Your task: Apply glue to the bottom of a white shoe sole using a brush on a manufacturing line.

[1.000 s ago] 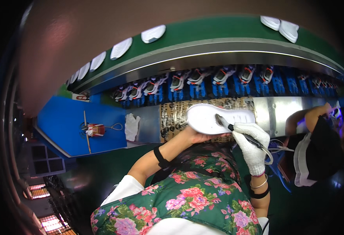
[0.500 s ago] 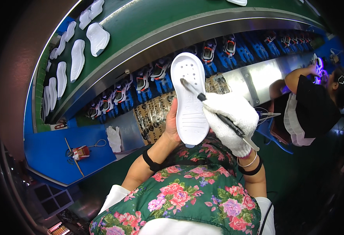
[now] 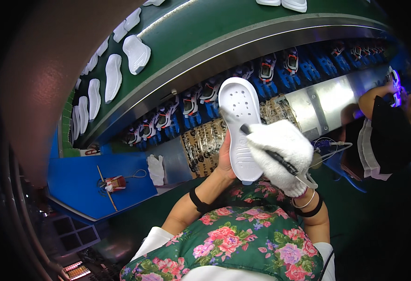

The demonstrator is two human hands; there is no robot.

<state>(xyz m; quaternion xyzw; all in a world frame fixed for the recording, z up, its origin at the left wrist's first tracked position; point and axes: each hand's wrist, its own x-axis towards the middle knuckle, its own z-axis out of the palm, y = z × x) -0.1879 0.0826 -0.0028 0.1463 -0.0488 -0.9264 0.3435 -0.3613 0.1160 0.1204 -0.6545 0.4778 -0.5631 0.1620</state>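
My bare left hand point(image 3: 225, 157) is closed around the side of a white shoe sole point(image 3: 245, 161), holding it upright in front of me with its inner face toward me. Small holes dot the sole's wide upper end, and raised ribs cross its lower part. In a white knitted glove, my right hand point(image 3: 282, 154) grips a brush point(image 3: 245, 128) with a dark handle. The bristles, smeared by motion, lie at the sole's left edge just below the holes. The glove covers part of the sole's right side.
Beyond the sole, sneakers point(image 3: 267, 70) stand in a row on blue holders. More white soles point(image 3: 113, 78) lie on a green conveyor point(image 3: 191, 35). At left, a blue table point(image 3: 79, 180) bears a red-and-white container point(image 3: 115, 184) with a stick across it. A co-worker point(image 3: 388, 136) is at right.
The brush has swept from the sole's upper middle to its left edge, a little lower. My left hand keeps hold of the sole. The whole view has shifted slightly.
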